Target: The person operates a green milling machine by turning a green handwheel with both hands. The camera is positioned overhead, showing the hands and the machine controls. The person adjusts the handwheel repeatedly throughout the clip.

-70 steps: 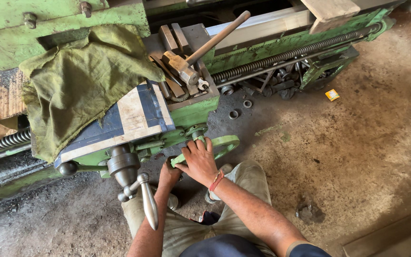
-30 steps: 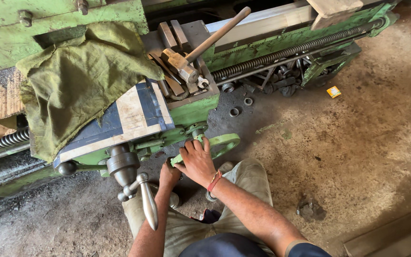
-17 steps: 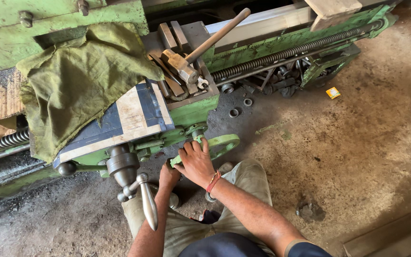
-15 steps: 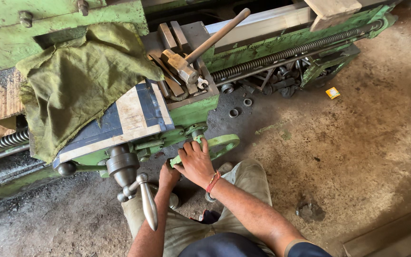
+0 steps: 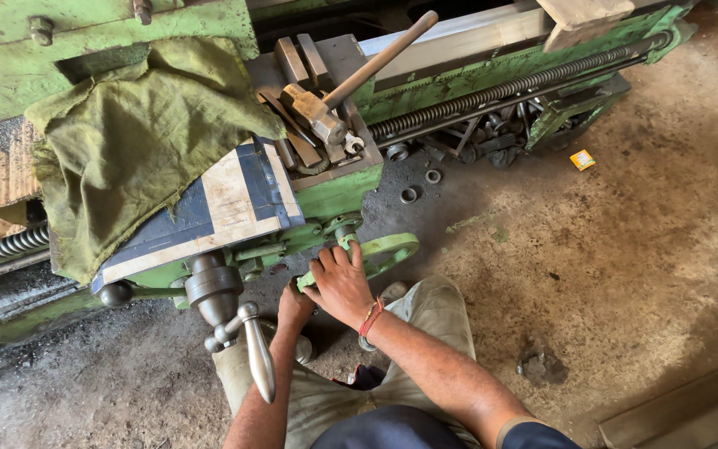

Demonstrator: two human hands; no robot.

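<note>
1. Right hand [image 5: 341, 287] lies palm down over the near rim of the green handwheel [image 5: 380, 251], fingers curled onto the rim, gripping it; red thread band on the wrist.
2. Left hand [image 5: 295, 306] sits just left of and under the right hand, tucked below the machine's front edge; what it holds, and whether its fingers are closed, cannot be told, hidden by the right hand and by shadow.
3. Handwheel is on the front of the green lathe carriage [image 5: 338, 193], low, just above the person's knees in khaki trousers [image 5: 425, 320].
4. Left of the hands: steel crank handle [image 5: 255, 353] hanging from a round hub, pointing down toward the camera, untouched.
5. Above the hands: flat plate painted blue and cream [image 5: 218, 208] on the carriage, partly covered by an olive cloth [image 5: 139, 137].
6. Further up: hammer [image 5: 351, 83] with wooden handle lying on the carriage top among metal bars, head down-left, handle up-right.
7. Right of that: long lead screw [image 5: 508, 83] running along the green bed.
8. Floor [image 5: 625, 241] is dirt; washers [image 5: 421, 185] lie near the machine base, a small yellow box [image 5: 582, 160] well to the right.
</note>
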